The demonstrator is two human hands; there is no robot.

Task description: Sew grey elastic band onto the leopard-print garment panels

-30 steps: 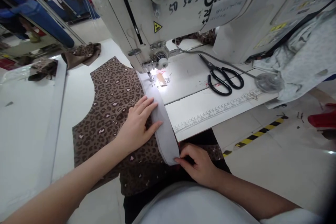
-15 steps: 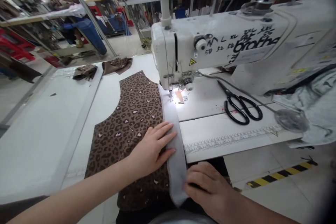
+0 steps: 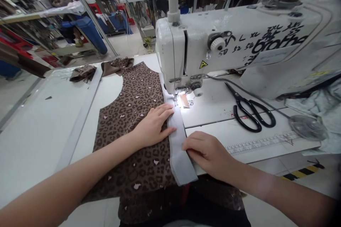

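A brown leopard-print fabric piece [image 3: 133,113] lies flat on the white sewing table, its right edge lined by a pale grey-white strip [image 3: 181,163] that runs up under the presser foot [image 3: 176,100] of the sewing machine [image 3: 170,49]. My left hand [image 3: 153,126] rests flat on the print, fingers stretched out, tips on the strip just in front of the foot. Nearer to me, my right hand [image 3: 206,150] has its fingers closed, thumb and forefinger pinching the strip's right edge. The strip's near end hangs over the table edge.
Black-handled scissors [image 3: 247,108] lie right of the needle. A printed ruler scale [image 3: 263,142] runs along the table's front. Crumpled brown scraps [image 3: 117,65] sit at the back left, and pale cloth [image 3: 311,117] is bunched far right. Other workstations and people are behind.
The fabric and strip have moved away from me toward the machine. Both hands have moved forward too, the right one up along the strip's edge. The view has shifted slightly.
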